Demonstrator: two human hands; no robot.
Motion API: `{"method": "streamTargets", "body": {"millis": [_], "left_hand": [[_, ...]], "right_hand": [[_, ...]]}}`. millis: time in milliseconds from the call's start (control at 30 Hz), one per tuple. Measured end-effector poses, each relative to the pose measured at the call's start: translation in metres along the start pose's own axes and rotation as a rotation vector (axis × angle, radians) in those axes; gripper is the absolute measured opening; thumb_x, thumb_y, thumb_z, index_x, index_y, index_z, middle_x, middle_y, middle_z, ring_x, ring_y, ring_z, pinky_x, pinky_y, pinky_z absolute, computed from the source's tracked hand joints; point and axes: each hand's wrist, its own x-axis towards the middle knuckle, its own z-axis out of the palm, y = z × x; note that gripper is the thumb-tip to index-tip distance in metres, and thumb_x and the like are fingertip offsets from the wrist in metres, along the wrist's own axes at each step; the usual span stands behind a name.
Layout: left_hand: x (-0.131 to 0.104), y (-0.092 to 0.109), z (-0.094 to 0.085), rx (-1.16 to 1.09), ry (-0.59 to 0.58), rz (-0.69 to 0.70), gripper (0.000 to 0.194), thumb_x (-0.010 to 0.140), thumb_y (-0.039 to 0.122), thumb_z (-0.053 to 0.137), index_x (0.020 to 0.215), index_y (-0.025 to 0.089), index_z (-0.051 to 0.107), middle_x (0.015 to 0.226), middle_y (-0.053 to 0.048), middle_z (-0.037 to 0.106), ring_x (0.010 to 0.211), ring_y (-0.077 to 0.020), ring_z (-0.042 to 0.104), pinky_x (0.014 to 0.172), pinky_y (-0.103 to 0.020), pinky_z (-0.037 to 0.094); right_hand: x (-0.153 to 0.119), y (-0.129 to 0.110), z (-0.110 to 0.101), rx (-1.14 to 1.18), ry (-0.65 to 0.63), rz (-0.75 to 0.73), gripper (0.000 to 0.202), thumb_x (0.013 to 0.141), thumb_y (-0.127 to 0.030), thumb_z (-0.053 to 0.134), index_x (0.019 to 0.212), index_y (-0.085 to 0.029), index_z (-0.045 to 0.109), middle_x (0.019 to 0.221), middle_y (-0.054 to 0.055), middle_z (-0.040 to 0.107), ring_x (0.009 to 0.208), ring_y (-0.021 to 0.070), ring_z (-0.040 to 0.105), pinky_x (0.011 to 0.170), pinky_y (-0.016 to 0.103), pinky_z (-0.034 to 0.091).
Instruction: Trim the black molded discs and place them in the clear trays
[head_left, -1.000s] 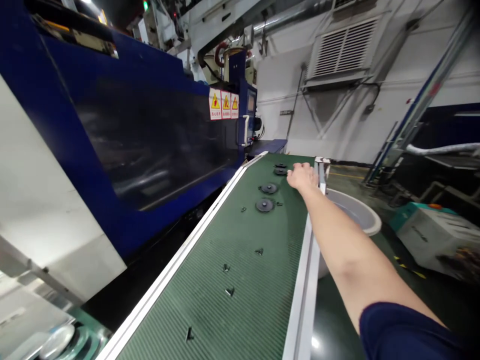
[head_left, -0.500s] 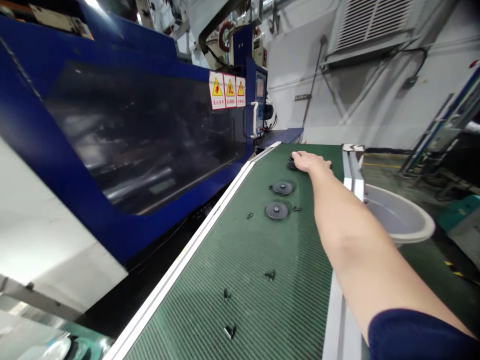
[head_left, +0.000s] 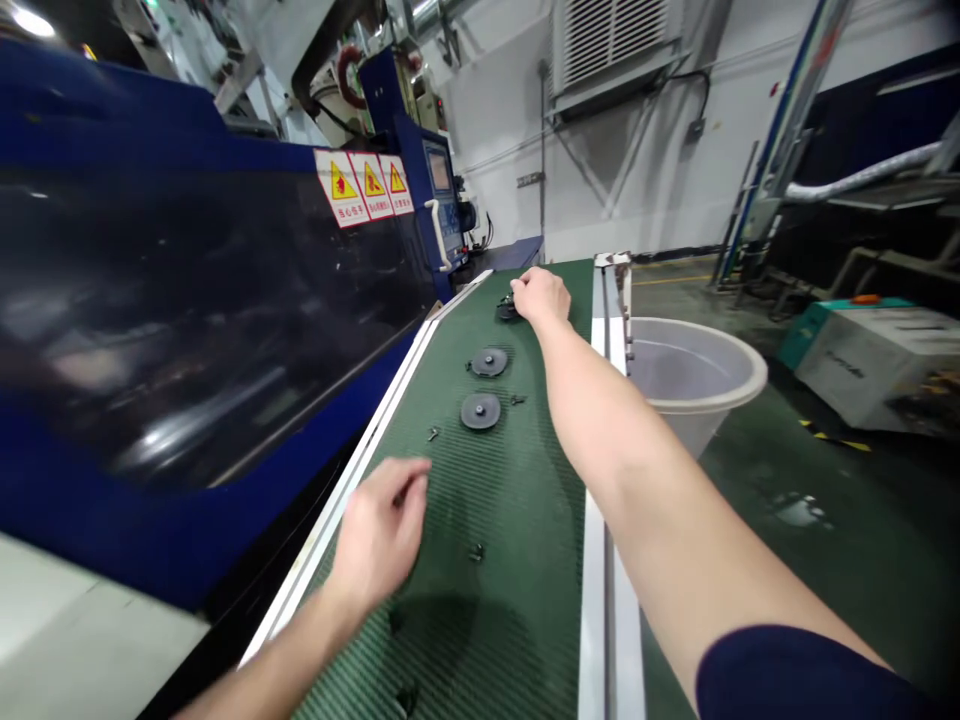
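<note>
Near the far end of a green ribbed conveyor belt, my right hand is closed, with its fingertips on a small black part. Just under those fingers lies a dark round disc, partly covered. Two more black discs, one farther and one nearer, lie flat on the belt, each with a small raised hub. My left hand hovers over the belt's left side with curled fingers; whatever it may hold is hidden. Small black pieces lie about, one by the nearer disc and another closer to me.
Along the left stands a blue machine with a dark window and warning signs. White metal rails edge the belt. A large pale tub is to the right, with a teal and white unit beyond it.
My left hand has come into view over the belt. My right hand's spread fingers have drawn together at the small black part by the far disc. The view has turned right.
</note>
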Motion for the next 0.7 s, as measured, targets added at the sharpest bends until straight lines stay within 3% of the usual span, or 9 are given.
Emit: {"method": "streamTargets", "body": {"millis": [67, 133, 200, 267, 400, 500, 600, 700], "left_hand": [[0.074, 0.018, 0.024, 0.016, 0.022, -0.067, 0.029, 0.101, 0.026, 0.053, 0.118, 0.017, 0.076, 0.114, -0.014, 0.077, 0.108, -0.028, 0.071, 0.105, -0.043, 0.052], [0.129, 0.037, 0.046, 0.031, 0.042, -0.156, 0.03, 0.101, 0.03, 0.057, 0.117, 0.013, 0.074, 0.107, -0.019, 0.076, 0.108, -0.0339, 0.07, 0.103, -0.049, 0.05], [0.161, 0.053, 0.066, 0.029, 0.063, -0.212, 0.027, 0.101, 0.031, 0.057, 0.107, 0.012, 0.075, 0.11, -0.023, 0.074, 0.112, -0.0356, 0.069, 0.101, -0.049, 0.049], [0.175, 0.065, 0.082, 0.024, 0.082, -0.233, 0.027, 0.101, 0.034, 0.058, 0.104, 0.012, 0.073, 0.112, -0.025, 0.073, 0.114, -0.0368, 0.067, 0.1, -0.05, 0.048], [0.179, 0.072, 0.101, 0.001, 0.128, -0.236, 0.029, 0.101, 0.038, 0.058, 0.106, 0.011, 0.068, 0.112, -0.026, 0.07, 0.11, -0.038, 0.066, 0.093, -0.051, 0.046], [0.18, 0.066, 0.099, -0.059, 0.13, -0.204, 0.026, 0.098, 0.041, 0.064, 0.091, 0.015, 0.065, 0.093, -0.016, 0.071, 0.093, -0.0291, 0.066, 0.085, -0.041, 0.046], [0.165, 0.057, 0.071, -0.119, 0.095, -0.129, 0.028, 0.096, 0.04, 0.066, 0.079, 0.019, 0.06, 0.073, -0.004, 0.062, 0.072, -0.0185, 0.058, 0.071, -0.031, 0.042], [0.108, 0.038, 0.011, -0.124, 0.052, -0.06, 0.03, 0.093, 0.04, 0.068, 0.074, 0.019, 0.058, 0.064, 0.002, 0.051, 0.063, -0.0142, 0.047, 0.061, -0.027, 0.035]], "right_hand": [[-0.001, 0.0, 0.0, 0.007, 0.012, -0.007, 0.026, 0.105, -0.036, 0.056, 0.119, -0.02, 0.071, 0.124, 0.016, 0.069, 0.118, 0.033, 0.064, 0.104, 0.05, 0.051], [-0.002, 0.001, 0.002, 0.006, 0.021, -0.021, 0.025, 0.104, -0.032, 0.057, 0.12, -0.018, 0.069, 0.125, 0.017, 0.068, 0.118, 0.0327, 0.063, 0.106, 0.049, 0.049], [-0.002, 0.001, 0.003, 0.0, 0.031, -0.03, 0.026, 0.103, -0.028, 0.056, 0.124, -0.016, 0.066, 0.128, 0.018, 0.066, 0.119, 0.0335, 0.062, 0.106, 0.05, 0.048], [-0.003, 0.001, 0.004, -0.002, 0.034, -0.035, 0.031, 0.102, -0.024, 0.055, 0.129, -0.014, 0.063, 0.129, 0.019, 0.065, 0.12, 0.0348, 0.061, 0.106, 0.05, 0.048], [-0.003, 0.0, 0.005, 0.006, 0.04, -0.057, 0.04, 0.102, -0.02, 0.049, 0.14, -0.015, 0.058, 0.135, 0.02, 0.06, 0.12, 0.0358, 0.061, 0.106, 0.052, 0.047], [-0.003, -0.002, 0.004, 0.016, 0.069, -0.054, 0.044, 0.102, -0.019, 0.045, 0.145, -0.016, 0.055, 0.139, 0.021, 0.055, 0.121, 0.0362, 0.061, 0.106, 0.051, 0.048], [-0.003, -0.004, 0.006, 0.033, 0.101, -0.023, 0.047, 0.102, -0.018, 0.042, 0.148, -0.015, 0.051, 0.141, 0.023, 0.051, 0.119, 0.0367, 0.063, 0.104, 0.05, 0.049], [-0.004, -0.009, 0.009, 0.054, 0.116, -0.01, 0.048, 0.101, -0.018, 0.042, 0.148, -0.017, 0.051, 0.141, 0.023, 0.051, 0.116, 0.0368, 0.065, 0.101, 0.049, 0.051]]}}
